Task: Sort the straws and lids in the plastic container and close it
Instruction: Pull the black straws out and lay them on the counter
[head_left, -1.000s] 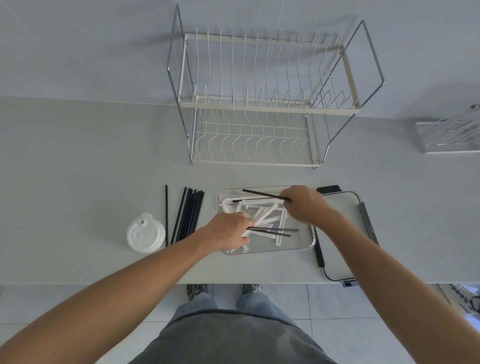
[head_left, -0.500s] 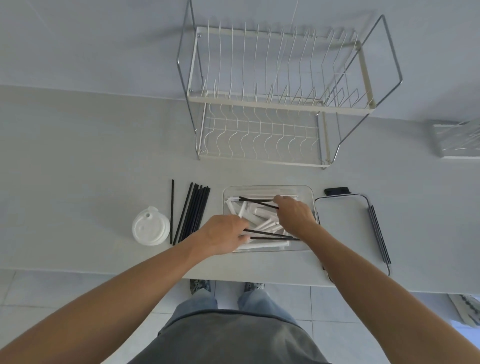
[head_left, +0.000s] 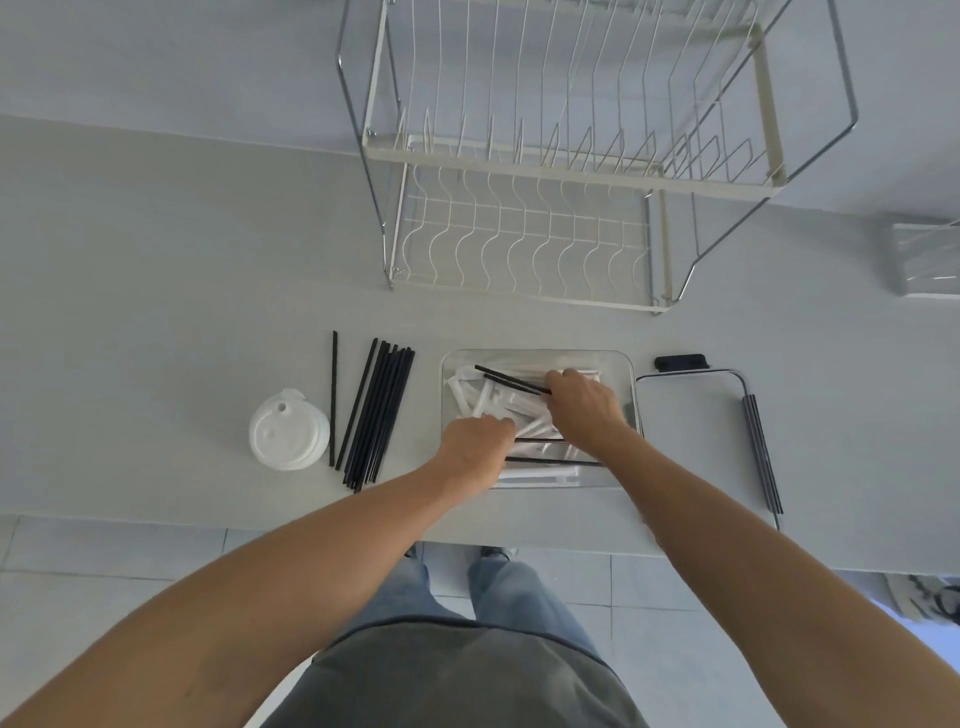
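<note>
Currently both hands work inside the clear plastic container (head_left: 626, 374), which sits open on the counter (head_left: 156, 312) in front of the dish rack (head_left: 545, 171). The container holds a loose jumble of white straws (head_left: 480, 400) with a few black straws lying across them.

The right hand (head_left: 584, 410) is over the far right part of the container. Its fingers are curled and pinch the end of a black straw (head_left: 509, 382), which runs up and left from the hand over the white straws.

The left hand (head_left: 475, 449) is at the near left part of the container, knuckles up, fingers curled down among the white straws. What they hold, if anything, cannot be told; the fingertips are hidden. Two more black straws (head_left: 550, 461) lie crosswise in the near part of the container, between the two wrists.

Left of the container, a bundle of black straws (head_left: 379, 410) lies on the counter, with a single black straw (head_left: 333, 395) just beside it. Left of that lies a stack of white cup lids (head_left: 287, 436).

Right of the container lies its clear lid (head_left: 691, 441), flat on the counter, with dark clips on its far and right edges.
</note>
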